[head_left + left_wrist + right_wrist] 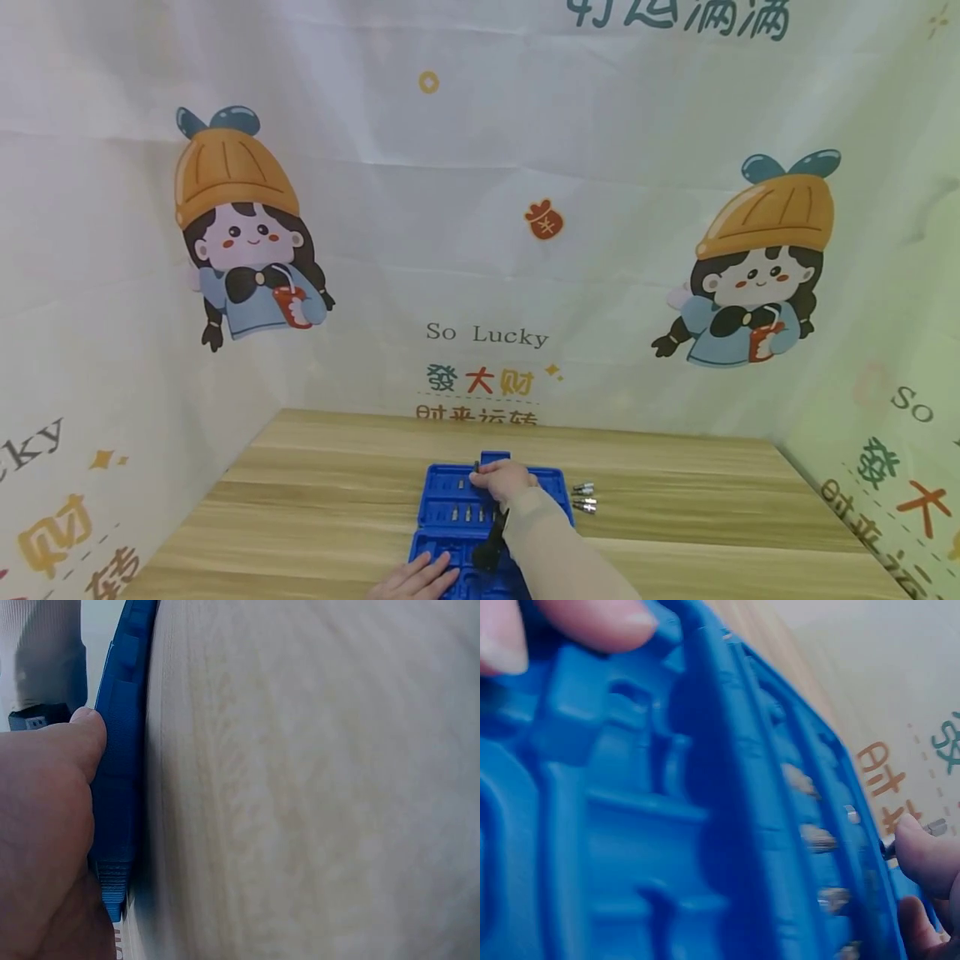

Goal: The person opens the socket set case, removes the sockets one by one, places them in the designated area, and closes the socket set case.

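A blue plastic tool case (557,483) lies unfolded on the table, moulded slots in both halves. My right hand (506,480) is over its far half and pinches a small metal bit socket (934,827) between thumb and finger, at the upper row. Several bit sockets (819,838) sit in the row nearer the hinge, and a single one (461,484) is in the upper row. My left hand (420,577) rests on the near half with its fingers laid straight; the thumb (88,739) lies along the case's edge in the left wrist view.
To the right of the case, several silver sockets (584,505) lie loose on the wooden table (330,483). A printed cloth (480,275) hangs behind the table and along both sides. A black strap (491,546) hangs from my right wrist over the case.
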The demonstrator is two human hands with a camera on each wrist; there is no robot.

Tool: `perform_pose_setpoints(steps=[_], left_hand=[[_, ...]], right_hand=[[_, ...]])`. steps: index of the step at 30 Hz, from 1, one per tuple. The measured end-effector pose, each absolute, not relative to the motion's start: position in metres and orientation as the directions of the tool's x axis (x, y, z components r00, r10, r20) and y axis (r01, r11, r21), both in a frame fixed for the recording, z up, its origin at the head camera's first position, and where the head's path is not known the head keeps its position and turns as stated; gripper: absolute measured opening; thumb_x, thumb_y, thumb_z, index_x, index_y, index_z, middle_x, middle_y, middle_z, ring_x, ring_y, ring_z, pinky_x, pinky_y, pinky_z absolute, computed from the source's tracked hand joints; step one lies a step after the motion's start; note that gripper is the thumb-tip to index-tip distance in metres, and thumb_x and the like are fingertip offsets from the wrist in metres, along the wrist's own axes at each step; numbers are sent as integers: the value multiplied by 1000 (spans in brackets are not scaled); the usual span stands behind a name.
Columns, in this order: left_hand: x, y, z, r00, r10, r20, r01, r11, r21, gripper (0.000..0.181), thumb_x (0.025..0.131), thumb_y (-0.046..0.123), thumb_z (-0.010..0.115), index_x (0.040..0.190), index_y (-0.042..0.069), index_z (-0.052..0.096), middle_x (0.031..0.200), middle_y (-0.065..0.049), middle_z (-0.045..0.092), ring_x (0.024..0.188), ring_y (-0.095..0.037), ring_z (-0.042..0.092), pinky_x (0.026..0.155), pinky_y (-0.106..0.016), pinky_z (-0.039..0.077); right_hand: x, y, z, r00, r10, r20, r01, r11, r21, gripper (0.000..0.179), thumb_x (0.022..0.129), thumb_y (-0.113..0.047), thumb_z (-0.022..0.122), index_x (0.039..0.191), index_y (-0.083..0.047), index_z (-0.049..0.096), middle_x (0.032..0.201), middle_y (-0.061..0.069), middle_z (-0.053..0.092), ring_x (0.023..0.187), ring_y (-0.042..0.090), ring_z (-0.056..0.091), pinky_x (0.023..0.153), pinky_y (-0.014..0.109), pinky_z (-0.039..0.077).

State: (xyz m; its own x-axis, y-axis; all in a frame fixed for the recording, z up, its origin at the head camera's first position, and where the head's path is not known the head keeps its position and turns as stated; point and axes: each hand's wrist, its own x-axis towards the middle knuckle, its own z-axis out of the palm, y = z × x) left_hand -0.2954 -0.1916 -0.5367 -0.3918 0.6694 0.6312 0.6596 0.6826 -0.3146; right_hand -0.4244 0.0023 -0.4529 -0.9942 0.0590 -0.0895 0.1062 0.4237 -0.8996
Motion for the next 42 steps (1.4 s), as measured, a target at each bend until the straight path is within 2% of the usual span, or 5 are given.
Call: perform_pose_setpoints(steps=[9,14,22,34,42], left_hand=[[-295,-188,-537,-409,652,638,656,696,-290,56,89,56,59,130,18,62,130,0,61,118,-18,59,81,-31,54],[-293,-187,-535,-438,645,626,665,701,-257,57,88,56,61,130,17,63,130,0,62,116,-20,60,79,-33,55],[-291,-188,-528,-523,663,536,694,696,-183,57,94,55,52,133,15,59,134,-3,58,120,-24,57,91,-31,48],[-284,-188,-513,-652,646,397,700,714,-12,61,96,58,43,137,15,56,139,-4,54,124,-28,53,90,-41,50],[-283,-186,-512,-672,637,376,691,723,11,63,96,60,41,138,16,54,140,-4,53,126,-28,52,92,-42,49]], right_hand=[[-423,28,-437,-982,-188,-34,-41,384,-923,26,88,-13,71,110,0,68,119,17,62,117,42,53,95,56,41],[-419,50,-434,-979,-199,48,-133,437,-890,21,89,-12,70,106,-1,68,111,12,64,104,32,59,88,50,46],[-417,92,-433,-968,-210,137,-215,414,-885,21,88,-7,69,106,4,67,97,8,65,90,22,61,82,45,50],[-411,149,-436,-978,-171,116,-187,489,-852,16,90,-12,68,100,1,68,93,5,65,86,20,60,78,44,50],[-406,170,-448,-993,-90,77,-114,545,-831,10,86,-8,71,93,-1,70,90,3,67,87,19,59,79,40,47]])
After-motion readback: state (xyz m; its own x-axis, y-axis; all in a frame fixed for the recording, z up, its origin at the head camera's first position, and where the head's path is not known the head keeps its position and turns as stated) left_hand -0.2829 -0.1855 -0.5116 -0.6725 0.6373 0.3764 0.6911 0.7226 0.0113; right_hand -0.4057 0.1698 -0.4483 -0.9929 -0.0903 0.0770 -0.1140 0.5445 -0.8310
